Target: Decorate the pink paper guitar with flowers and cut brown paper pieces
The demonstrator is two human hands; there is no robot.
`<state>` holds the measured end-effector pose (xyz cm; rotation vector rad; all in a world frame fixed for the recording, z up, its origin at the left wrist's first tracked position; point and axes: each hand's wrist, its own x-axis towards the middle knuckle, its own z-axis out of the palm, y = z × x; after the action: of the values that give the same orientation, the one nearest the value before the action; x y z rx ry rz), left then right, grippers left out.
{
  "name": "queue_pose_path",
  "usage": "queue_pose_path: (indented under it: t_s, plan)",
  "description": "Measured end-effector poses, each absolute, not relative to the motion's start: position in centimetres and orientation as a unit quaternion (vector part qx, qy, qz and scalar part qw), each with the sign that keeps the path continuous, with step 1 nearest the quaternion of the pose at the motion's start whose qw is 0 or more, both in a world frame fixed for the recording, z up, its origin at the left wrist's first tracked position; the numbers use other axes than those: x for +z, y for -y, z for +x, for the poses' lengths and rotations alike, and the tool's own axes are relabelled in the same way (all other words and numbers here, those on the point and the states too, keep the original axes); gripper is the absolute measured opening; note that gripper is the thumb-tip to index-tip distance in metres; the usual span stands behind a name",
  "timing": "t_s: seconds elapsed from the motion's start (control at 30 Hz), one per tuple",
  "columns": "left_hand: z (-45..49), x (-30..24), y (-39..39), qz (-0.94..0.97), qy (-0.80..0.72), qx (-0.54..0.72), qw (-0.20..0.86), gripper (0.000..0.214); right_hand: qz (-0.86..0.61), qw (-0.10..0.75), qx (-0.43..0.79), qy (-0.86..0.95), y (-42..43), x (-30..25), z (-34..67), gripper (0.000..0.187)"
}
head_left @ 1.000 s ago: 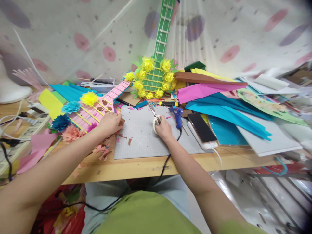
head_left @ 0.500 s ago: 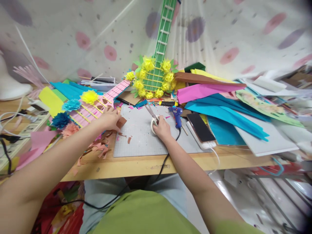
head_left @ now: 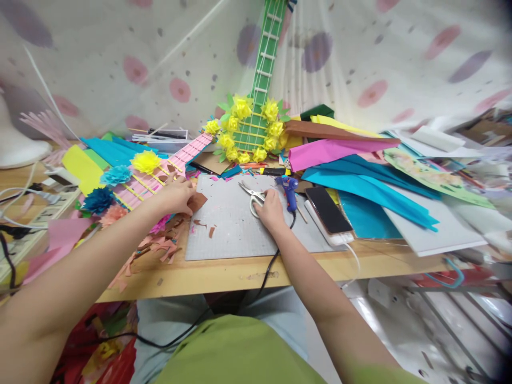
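Note:
My left hand [head_left: 180, 195] is at the left edge of the grey cutting mat [head_left: 228, 234], fingers curled round a small piece of brown paper [head_left: 198, 202]. Part of that paper is hidden under the fingers. On the right side of the mat, my right hand [head_left: 271, 210] grips the light-handled scissors [head_left: 253, 193] by the handles. The blades point left and are slightly apart, low over the mat. Beside my left hand lies a pink paper guitar [head_left: 140, 184] with yellow, blue and coral paper flowers. Brown paper scraps [head_left: 211, 232] lie on the mat.
A green paper guitar [head_left: 256, 120] with yellow flowers leans at the back. Right of the scissors are a blue glue gun [head_left: 289, 193] and a phone [head_left: 328, 210] on a white power bank. Crepe paper [head_left: 360, 181] is piled right; a power strip [head_left: 52, 218] stands left.
The scissors have turned from pointing up-left to lying flatter, blades toward the left, in my right hand. My left hand has barely moved and keeps the brown paper.

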<state>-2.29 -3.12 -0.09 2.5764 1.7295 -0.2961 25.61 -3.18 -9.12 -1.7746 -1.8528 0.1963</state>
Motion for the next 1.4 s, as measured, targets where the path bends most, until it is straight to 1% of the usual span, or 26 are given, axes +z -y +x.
queue_pose_path:
  t_s: [0.07, 0.13, 0.27, 0.4, 0.47, 0.53, 0.6, 0.73, 0.8, 0.87, 0.97, 1.03, 1.13, 1.2, 1.27, 1.33, 1.4]
  plan:
    - [-2.3, -0.8, 3.5, 0.827, -0.555, -0.089, -0.007, 0.035, -0.654, 0.286, 0.066, 0.697, 3.1, -9.3, 25.7, 0.026]
    - [-2.0, -1.4, 3.9, 0.824, -0.560, -0.078, -0.025, 0.038, -0.648, 0.281, 0.057, 0.705, 3.1, -9.4, 25.7, 0.022]
    - [-1.1, -1.8, 4.5, 0.824, -0.559, -0.072, -0.052, 0.022, -0.640, 0.274, 0.031, 0.717, 3.2, -9.2, 25.7, 0.022]
    - [-0.9, -1.7, 4.1, 0.827, -0.555, -0.074, -0.047, 0.017, -0.620, 0.312, 0.047, 0.718, 3.5, -8.4, 25.2, 0.020]
    - [-0.8, -1.8, 3.8, 0.826, -0.558, -0.073, -0.031, 0.017, -0.595, 0.323, 0.085, 0.731, 3.6, -8.0, 24.4, 0.021]
    - [-0.6, -2.0, 3.7, 0.827, -0.559, -0.069, -0.012, 0.016, -0.562, 0.311, 0.133, 0.755, 3.5, -7.6, 23.1, 0.022]
    - [-0.5, -2.2, 3.7, 0.826, -0.561, -0.057, 0.004, 0.016, -0.525, 0.285, 0.182, 0.781, 3.2, -7.2, 21.5, 0.027]
    - [-0.3, -2.7, 4.0, 0.827, -0.562, -0.019, 0.019, 0.017, -0.458, 0.214, 0.327, 0.799, 2.0, -6.8, 17.9, 0.047]
    - [-0.5, -2.8, 4.0, 0.826, -0.563, 0.003, 0.032, 0.016, -0.447, 0.184, 0.392, 0.783, 1.4, -6.9, 16.6, 0.046]
    - [-0.8, -2.9, 4.1, 0.814, -0.575, 0.044, 0.067, 0.017, -0.450, 0.178, 0.432, 0.761, 0.8, -7.0, 16.1, 0.038]
    - [-1.0, -3.1, 4.2, 0.761, -0.607, 0.183, 0.138, 0.024, -0.453, 0.220, 0.455, 0.734, 0.4, -7.1, 16.6, 0.030]
    - [-0.6, -3.8, 4.3, 0.704, -0.621, 0.296, 0.177, 0.031, -0.460, 0.258, 0.440, 0.727, 0.3, -6.8, 17.5, 0.029]
    - [1.1, -5.5, 4.5, 0.628, -0.623, 0.419, 0.206, 0.049, -0.502, 0.299, 0.368, 0.723, 0.6, -6.0, 19.0, 0.029]
    - [3.1, -6.8, 4.5, 0.591, -0.615, 0.469, 0.232, 0.058, -0.533, 0.321, 0.303, 0.722, 1.2, -5.4, 19.5, 0.030]
    - [5.2, -7.7, 4.3, 0.555, -0.593, 0.499, 0.302, 0.065, -0.534, 0.331, 0.257, 0.734, 1.8, -5.1, 19.7, 0.032]
    - [7.0, -8.1, 4.0, 0.512, -0.557, 0.523, 0.393, 0.063, -0.506, 0.335, 0.252, 0.754, 2.3, -5.2, 19.7, 0.034]
    - [8.1, -8.2, 3.7, 0.467, -0.520, 0.551, 0.456, 0.061, -0.470, 0.348, 0.294, 0.756, 2.3, -5.6, 19.8, 0.035]
